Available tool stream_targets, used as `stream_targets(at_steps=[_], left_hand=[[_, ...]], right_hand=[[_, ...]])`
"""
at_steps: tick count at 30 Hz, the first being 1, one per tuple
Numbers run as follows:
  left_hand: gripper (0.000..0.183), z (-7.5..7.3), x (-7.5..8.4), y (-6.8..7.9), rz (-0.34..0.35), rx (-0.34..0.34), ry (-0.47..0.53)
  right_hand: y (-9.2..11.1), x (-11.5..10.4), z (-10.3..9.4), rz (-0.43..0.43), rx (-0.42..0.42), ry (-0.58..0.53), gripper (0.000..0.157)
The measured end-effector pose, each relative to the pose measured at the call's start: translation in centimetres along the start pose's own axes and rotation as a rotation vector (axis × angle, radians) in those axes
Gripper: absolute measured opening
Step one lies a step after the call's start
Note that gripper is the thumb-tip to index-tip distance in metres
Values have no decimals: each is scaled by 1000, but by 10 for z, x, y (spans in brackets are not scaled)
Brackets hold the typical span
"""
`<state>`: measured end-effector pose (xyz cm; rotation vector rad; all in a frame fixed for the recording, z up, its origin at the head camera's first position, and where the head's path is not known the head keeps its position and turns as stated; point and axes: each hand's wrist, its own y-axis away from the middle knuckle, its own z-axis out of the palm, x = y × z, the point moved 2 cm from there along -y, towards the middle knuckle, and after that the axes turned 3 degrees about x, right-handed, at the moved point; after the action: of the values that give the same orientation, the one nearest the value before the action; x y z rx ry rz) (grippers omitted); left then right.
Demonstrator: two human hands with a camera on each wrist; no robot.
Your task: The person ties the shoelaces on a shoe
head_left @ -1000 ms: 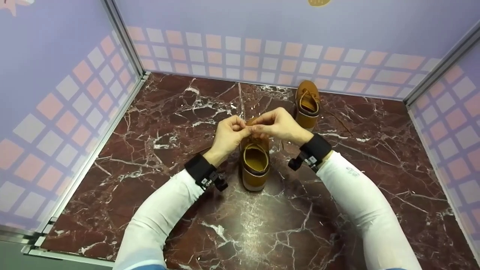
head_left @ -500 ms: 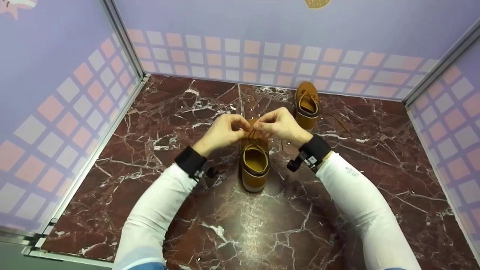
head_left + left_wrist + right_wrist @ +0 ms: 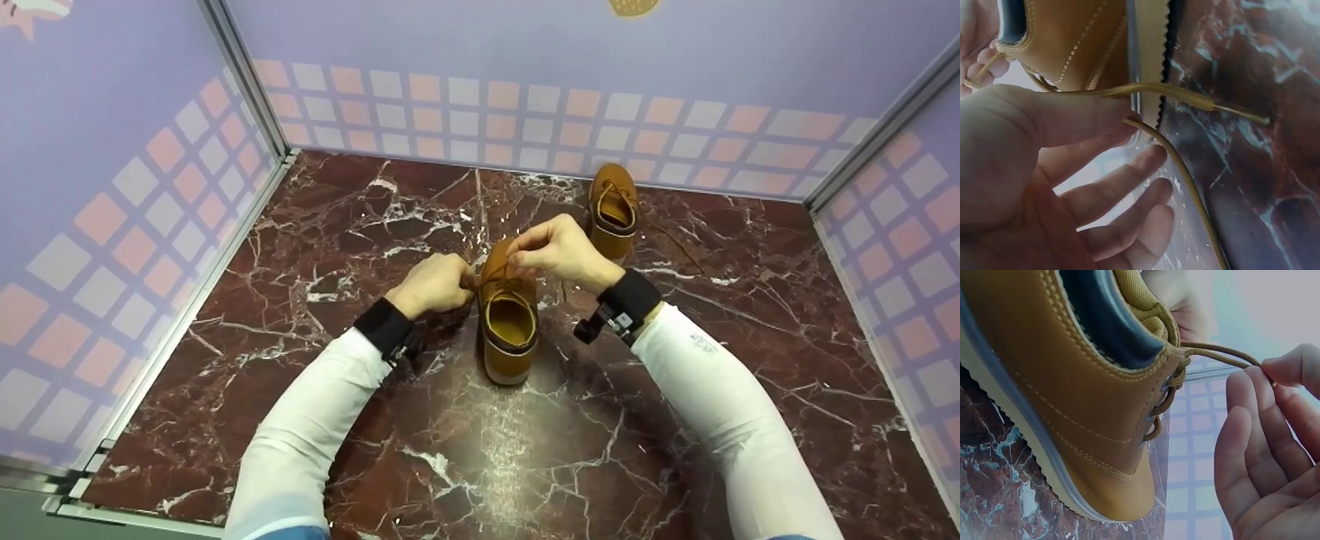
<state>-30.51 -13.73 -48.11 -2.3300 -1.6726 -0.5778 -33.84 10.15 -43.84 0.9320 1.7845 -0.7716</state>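
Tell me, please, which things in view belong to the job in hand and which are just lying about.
In the job, it seems:
near shoe
its lace
left hand, holding the lace
right hand, pinching the lace

Just lying about:
far shoe, untouched, near the back wall

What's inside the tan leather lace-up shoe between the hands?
Inside the tan shoe, only mustard-yellow lining shows, within a dark padded collar. The toe end's interior cannot be seen: the tan leather upper and brown cord lace cover it.
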Motion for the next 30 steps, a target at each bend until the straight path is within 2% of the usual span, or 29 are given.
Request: stream_targets(at_steps=[3,7,12,15,21,26,30], left_hand=[[19,-3,-2,1,14,44,-4],[15,-10,-2,3,23,103,36],[13,-20,2,7,4,160,127],[14,-26,7,10,-7,159,204],[25,-33,19,16,-2,76,437],[26,-32,29,21,-53,-62,769],[27,-30,36,24,-117,-175,996]], right_hand=[[0,1,1,6,-7,6,19],[1,2,1,10,-15,15,20],[1,2,1,7,-18,38,19],[2,1,1,10,-24,37,20],[2,1,3,26,-28,25,19],[2,0,4,30,-36,26,19],[3,0,4,38,-44,22,17]])
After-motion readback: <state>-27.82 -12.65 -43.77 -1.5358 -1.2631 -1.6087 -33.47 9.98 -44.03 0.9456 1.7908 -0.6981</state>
